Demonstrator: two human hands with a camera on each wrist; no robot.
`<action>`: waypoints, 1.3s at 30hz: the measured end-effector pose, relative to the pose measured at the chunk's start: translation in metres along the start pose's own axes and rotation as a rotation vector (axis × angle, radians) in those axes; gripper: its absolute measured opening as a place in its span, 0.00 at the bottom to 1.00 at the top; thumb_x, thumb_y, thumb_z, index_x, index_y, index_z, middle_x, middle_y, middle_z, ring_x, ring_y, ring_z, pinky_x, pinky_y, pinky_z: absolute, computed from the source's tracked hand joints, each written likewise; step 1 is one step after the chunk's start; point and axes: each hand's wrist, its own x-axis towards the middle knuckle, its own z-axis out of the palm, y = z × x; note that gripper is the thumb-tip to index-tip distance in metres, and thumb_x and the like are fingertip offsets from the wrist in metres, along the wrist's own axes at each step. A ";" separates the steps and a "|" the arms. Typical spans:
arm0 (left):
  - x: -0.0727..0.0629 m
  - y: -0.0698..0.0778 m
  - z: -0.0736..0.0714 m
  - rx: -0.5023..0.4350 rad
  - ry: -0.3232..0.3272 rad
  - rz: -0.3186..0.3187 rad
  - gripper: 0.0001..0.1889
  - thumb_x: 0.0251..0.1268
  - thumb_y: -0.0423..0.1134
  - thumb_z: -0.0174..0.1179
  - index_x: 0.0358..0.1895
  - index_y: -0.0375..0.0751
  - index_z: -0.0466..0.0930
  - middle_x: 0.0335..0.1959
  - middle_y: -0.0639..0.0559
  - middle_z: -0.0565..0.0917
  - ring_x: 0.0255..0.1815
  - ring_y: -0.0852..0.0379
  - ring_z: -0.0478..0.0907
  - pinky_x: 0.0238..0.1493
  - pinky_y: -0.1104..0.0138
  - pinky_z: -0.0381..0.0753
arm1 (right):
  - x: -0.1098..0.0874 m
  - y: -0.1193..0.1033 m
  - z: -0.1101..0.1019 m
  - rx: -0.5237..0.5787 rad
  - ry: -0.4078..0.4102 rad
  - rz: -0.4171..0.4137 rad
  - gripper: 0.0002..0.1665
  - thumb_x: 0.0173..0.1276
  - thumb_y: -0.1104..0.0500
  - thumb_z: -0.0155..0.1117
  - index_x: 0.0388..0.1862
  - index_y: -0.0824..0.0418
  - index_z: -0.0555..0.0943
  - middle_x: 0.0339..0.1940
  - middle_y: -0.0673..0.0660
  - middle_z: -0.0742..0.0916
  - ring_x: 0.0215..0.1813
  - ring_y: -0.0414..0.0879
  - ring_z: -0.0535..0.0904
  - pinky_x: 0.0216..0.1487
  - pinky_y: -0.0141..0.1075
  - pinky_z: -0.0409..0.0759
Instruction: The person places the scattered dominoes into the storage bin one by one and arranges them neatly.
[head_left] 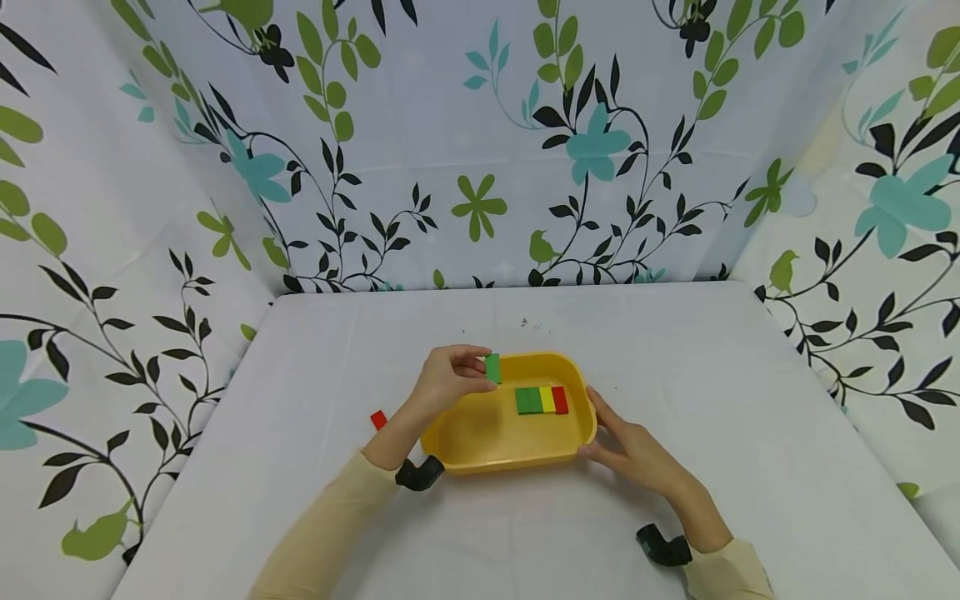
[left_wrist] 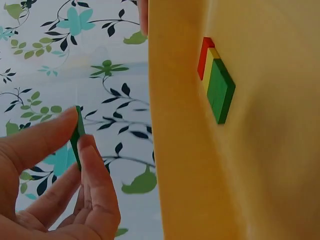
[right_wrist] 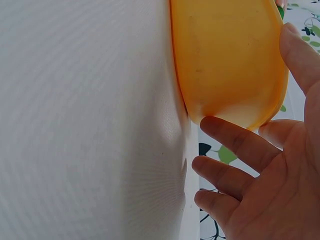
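Note:
A yellow tray (head_left: 480,425) sits on the white tabletop. Between thumb and fingertips, my left hand (head_left: 450,377) pinches a thin green block (head_left: 492,368) just over the tray's far left rim; the left wrist view shows this block edge-on (left_wrist: 77,140). Inside the tray lies a row of flat blocks side by side: two green (head_left: 529,401), one yellow (head_left: 547,400) and one red (head_left: 560,400). My right hand (head_left: 633,450) holds the tray's right end, its thumb and fingers spread round the corner. A red block (head_left: 378,419) lies left of the tray beside my left forearm.
The white-covered table (head_left: 750,400) extends around the tray on all sides. A leaf-patterned curtain (head_left: 480,150) stands behind it and along both sides. Black wrist cameras (head_left: 663,546) are worn on both arms.

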 end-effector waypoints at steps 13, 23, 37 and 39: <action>0.022 0.005 0.013 0.081 -0.027 -0.019 0.22 0.50 0.28 0.73 0.52 0.39 0.83 0.35 0.46 0.82 0.34 0.57 0.78 0.40 0.65 0.82 | 0.000 0.000 -0.001 -0.006 -0.004 0.017 0.53 0.67 0.42 0.64 0.81 0.48 0.45 0.73 0.65 0.71 0.72 0.66 0.67 0.64 0.64 0.68; 0.043 -0.010 0.018 0.296 -0.066 0.039 0.22 0.47 0.32 0.76 0.50 0.38 0.83 0.34 0.46 0.85 0.34 0.55 0.81 0.37 0.66 0.80 | 0.000 0.001 0.000 0.011 -0.008 0.015 0.54 0.66 0.41 0.64 0.81 0.49 0.45 0.72 0.66 0.71 0.71 0.67 0.67 0.63 0.64 0.68; 0.045 -0.017 0.035 0.569 -0.164 0.168 0.21 0.44 0.30 0.77 0.46 0.32 0.84 0.28 0.48 0.84 0.29 0.57 0.79 0.40 0.65 0.82 | -0.001 0.004 -0.001 0.015 0.002 0.007 0.54 0.65 0.41 0.65 0.81 0.50 0.47 0.72 0.65 0.72 0.71 0.65 0.69 0.63 0.63 0.69; 0.046 -0.023 0.037 0.563 -0.178 0.164 0.22 0.43 0.30 0.77 0.46 0.31 0.84 0.26 0.48 0.84 0.29 0.58 0.79 0.39 0.66 0.82 | -0.001 0.004 0.000 0.018 0.001 0.015 0.53 0.65 0.41 0.65 0.81 0.49 0.48 0.71 0.64 0.73 0.71 0.64 0.69 0.64 0.63 0.68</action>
